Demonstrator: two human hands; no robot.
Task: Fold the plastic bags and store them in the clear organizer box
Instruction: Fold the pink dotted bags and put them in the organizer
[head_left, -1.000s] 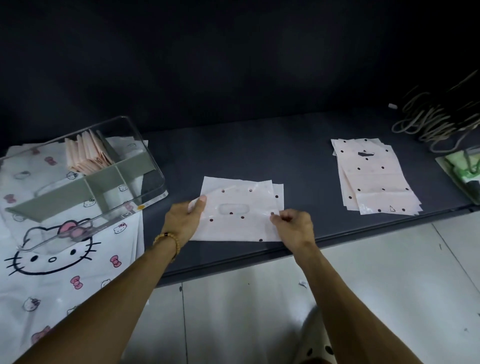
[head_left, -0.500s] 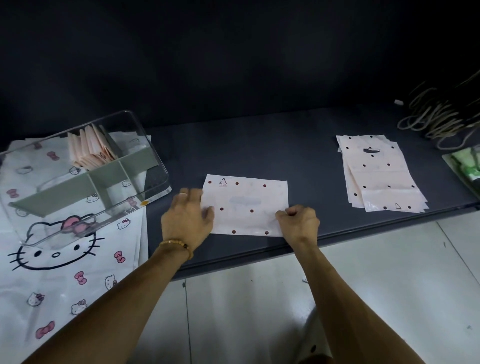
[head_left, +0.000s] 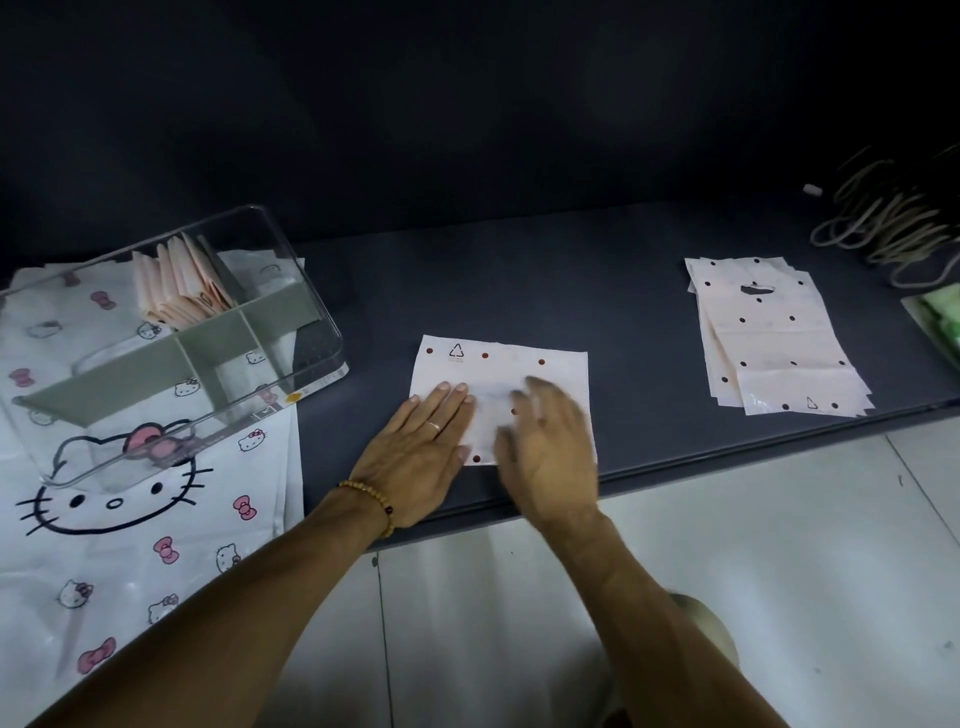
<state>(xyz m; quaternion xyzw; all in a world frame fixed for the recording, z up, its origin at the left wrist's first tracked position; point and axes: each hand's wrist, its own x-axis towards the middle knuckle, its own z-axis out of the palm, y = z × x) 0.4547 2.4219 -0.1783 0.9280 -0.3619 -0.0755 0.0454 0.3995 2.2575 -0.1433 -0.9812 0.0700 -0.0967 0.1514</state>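
Dark tabletop (head_left: 519, 291), both hands flat on folded bag (head_left: 511, 358)

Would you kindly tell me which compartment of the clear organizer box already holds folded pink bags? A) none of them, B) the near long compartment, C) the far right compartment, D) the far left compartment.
D: the folded pink bags stand in the far left compartment of the clear organizer box, behind the grey-green divider; through the other compartments only the printed sheet beneath shows.
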